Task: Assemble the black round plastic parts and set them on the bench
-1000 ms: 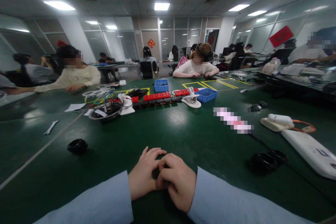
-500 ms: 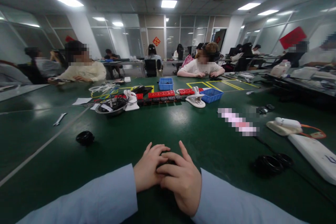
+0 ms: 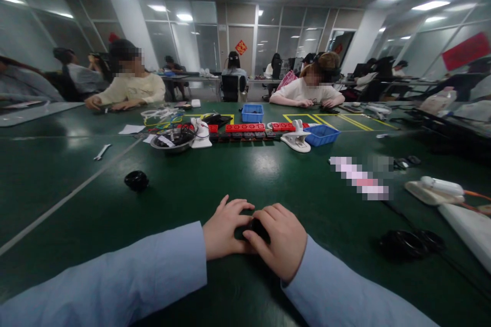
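Just in front of me, my left hand point(image 3: 226, 227) and my right hand point(image 3: 282, 237) meet over the green table point(image 3: 172, 184). Between them shows a small black object point(image 3: 260, 228), mostly covered by fingers, so its kind is unclear. My right hand curls over it, fingers on top and thumb on the near side. From the left, my left hand's thumb and fingers close around the same object, its index finger stretched forward. Off to the left lies a black rounded piece point(image 3: 136, 180), apart from both hands.
Black ring-shaped pieces point(image 3: 404, 243) with a cable lie at right, near a white device point(image 3: 468, 230). A wrench point(image 3: 102, 152) lies at left. Ahead are a bowl of cables point(image 3: 172, 140), red power strips point(image 3: 245, 127), white clips point(image 3: 296, 138) and blue bins point(image 3: 322, 135). Other people sit beyond.
My right hand has turned and curled over the black object, its raised index finger now lowered. My left hand remains beside it. The whole view has shifted slightly.
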`<state>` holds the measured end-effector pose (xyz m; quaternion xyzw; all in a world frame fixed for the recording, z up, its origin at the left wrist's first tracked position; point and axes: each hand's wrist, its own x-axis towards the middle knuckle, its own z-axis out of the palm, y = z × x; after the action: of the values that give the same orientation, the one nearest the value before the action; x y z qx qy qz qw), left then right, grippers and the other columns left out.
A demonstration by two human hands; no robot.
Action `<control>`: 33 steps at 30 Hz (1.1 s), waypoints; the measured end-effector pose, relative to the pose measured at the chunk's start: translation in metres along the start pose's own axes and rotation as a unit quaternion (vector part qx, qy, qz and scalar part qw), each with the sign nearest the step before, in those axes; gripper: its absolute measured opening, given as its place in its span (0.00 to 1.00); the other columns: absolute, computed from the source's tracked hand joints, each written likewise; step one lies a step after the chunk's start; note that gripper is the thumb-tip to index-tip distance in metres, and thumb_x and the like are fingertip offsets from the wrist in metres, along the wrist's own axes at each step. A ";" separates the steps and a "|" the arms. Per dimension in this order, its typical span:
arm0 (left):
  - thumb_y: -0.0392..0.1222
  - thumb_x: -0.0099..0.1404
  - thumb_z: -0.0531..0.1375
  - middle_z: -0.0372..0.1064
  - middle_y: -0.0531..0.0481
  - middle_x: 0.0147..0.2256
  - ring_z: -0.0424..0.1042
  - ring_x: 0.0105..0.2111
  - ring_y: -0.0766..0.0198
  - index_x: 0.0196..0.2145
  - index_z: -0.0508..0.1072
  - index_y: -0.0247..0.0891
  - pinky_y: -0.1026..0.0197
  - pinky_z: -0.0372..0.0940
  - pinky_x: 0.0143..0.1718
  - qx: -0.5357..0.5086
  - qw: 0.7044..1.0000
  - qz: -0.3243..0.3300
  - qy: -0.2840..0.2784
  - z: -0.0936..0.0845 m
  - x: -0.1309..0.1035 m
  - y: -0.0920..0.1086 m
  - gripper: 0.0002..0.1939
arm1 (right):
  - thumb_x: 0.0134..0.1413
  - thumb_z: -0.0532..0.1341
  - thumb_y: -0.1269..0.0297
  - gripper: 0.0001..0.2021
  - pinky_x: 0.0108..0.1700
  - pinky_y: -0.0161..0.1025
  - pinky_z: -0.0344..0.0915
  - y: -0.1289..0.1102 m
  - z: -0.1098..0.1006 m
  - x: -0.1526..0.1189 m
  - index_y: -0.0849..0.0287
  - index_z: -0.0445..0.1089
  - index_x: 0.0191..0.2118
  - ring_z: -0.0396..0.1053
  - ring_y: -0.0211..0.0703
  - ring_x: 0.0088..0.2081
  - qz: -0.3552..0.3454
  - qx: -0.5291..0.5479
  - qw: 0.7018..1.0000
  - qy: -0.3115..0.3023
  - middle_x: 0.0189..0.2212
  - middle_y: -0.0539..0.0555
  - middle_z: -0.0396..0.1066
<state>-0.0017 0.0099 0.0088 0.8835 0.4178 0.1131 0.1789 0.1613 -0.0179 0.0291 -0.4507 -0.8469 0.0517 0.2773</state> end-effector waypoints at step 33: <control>0.50 0.48 0.64 0.58 0.49 0.51 0.53 0.53 0.50 0.46 0.67 0.50 0.37 0.37 0.53 0.002 1.000 -0.008 -0.007 -0.003 -0.001 0.003 0.25 | 0.40 0.47 0.78 0.14 0.58 0.50 0.40 -0.012 0.012 -0.011 0.58 0.62 0.33 0.64 0.40 0.42 -0.115 0.152 0.980 0.056 0.32 0.52 0.69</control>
<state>-0.0011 0.0074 0.0125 0.8813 0.4238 0.1048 0.1810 0.1514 -0.0316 0.0187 -0.3056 -0.8584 0.1223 0.3934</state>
